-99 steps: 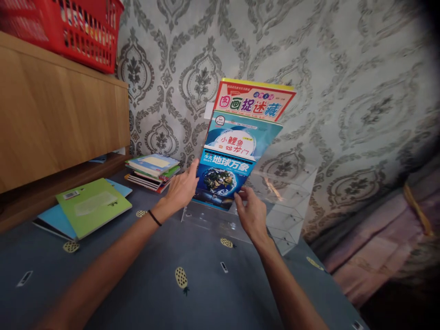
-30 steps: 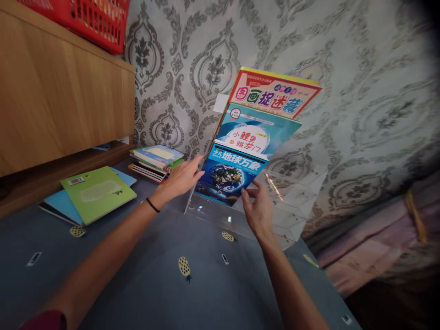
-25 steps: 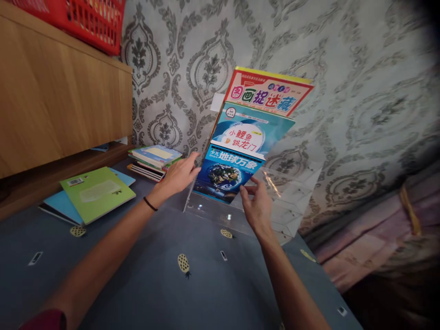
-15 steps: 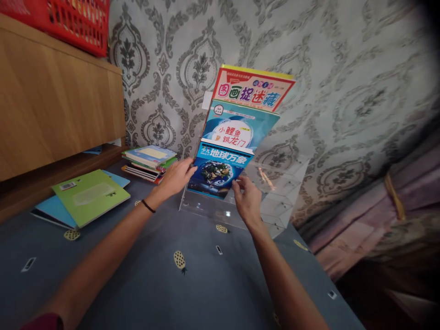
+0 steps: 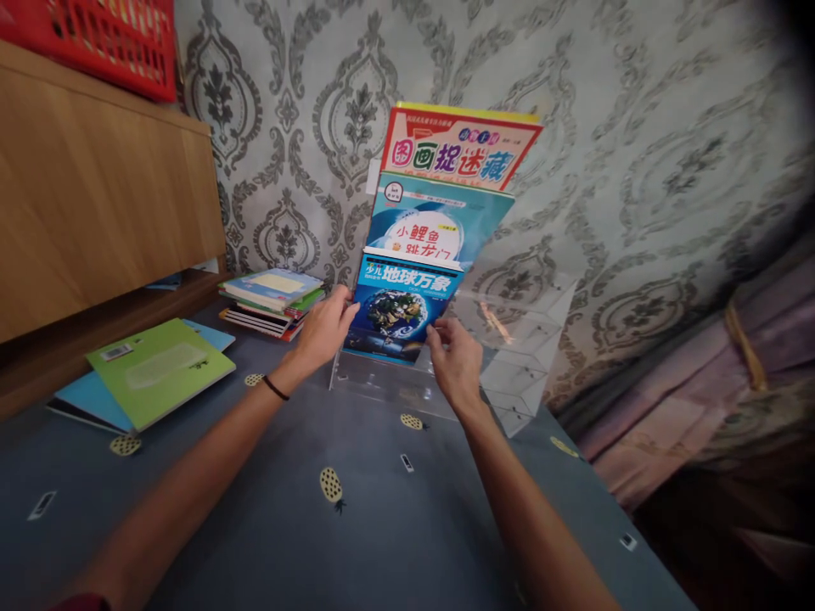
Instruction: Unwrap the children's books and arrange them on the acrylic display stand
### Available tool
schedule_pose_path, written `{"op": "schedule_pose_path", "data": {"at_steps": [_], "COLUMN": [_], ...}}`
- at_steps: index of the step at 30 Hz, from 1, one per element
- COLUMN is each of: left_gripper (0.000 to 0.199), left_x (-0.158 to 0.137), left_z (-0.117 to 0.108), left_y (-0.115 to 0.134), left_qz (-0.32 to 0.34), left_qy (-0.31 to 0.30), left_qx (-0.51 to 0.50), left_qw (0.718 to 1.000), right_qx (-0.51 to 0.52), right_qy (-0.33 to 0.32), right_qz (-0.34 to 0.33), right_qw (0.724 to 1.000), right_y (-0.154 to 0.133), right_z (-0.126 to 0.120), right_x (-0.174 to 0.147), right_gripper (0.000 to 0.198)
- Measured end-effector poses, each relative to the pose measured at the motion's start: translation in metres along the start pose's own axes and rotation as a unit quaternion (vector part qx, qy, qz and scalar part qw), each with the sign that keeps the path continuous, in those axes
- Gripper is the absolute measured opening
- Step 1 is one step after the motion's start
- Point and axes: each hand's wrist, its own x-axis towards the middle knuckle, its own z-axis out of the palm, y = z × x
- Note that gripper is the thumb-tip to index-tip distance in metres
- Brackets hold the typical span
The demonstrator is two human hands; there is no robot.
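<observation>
A blue book with a globe on its cover [image 5: 398, 310] leans in the front tier of a clear acrylic book rack [image 5: 531, 365]. At its left edge, my left hand [image 5: 326, 327] is closed with thumb and fingers on the cover's side. My right hand [image 5: 455, 361] pinches the lower right edge, its other fingers curled. Behind it in the rack, a teal book [image 5: 487, 216] stands one tier higher. Higher still, at the back, is a red-bordered picture book [image 5: 458, 153] with a yellow top edge.
A green book [image 5: 169, 365] lies over blue ones on the dark patterned tablecloth [image 5: 267, 501]. Behind them sits a stack of books [image 5: 273, 293]. A wooden cabinet [image 5: 102, 187] bears a red basket [image 5: 115, 38]. A pink curtain [image 5: 688, 399] hangs at right.
The view has shifted slightly, so the cabinet and stacked books appear farther left. Both hands stay at the blue globe book's edges, with little visible movement of the book in the rack.
</observation>
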Motion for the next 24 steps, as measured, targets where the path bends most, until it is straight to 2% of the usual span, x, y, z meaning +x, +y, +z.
{"op": "schedule_pose_path", "data": {"at_steps": [5, 15, 24], "left_gripper": [0.026, 0.046, 0.053], "left_x": [-0.003, 0.001, 0.005], "left_z": [-0.003, -0.007, -0.007], "left_y": [0.008, 0.02, 0.02], "left_qz": [-0.005, -0.039, -0.036], "left_qy": [-0.025, -0.083, -0.102], "left_qx": [0.083, 0.171, 0.175], "left_qw": [0.996, 0.981, 0.979], "right_qx": [-0.008, -0.012, -0.033], "right_qy": [-0.004, 0.006, 0.005], "right_qz": [-0.003, -0.022, -0.031], "right_qw": [1.0, 1.0, 0.999], "right_y": [0.002, 0.006, 0.005], "right_z": [0.001, 0.002, 0.002], "right_x": [0.0, -0.001, 0.0], "right_gripper": [0.033, 0.034, 0.043]}}
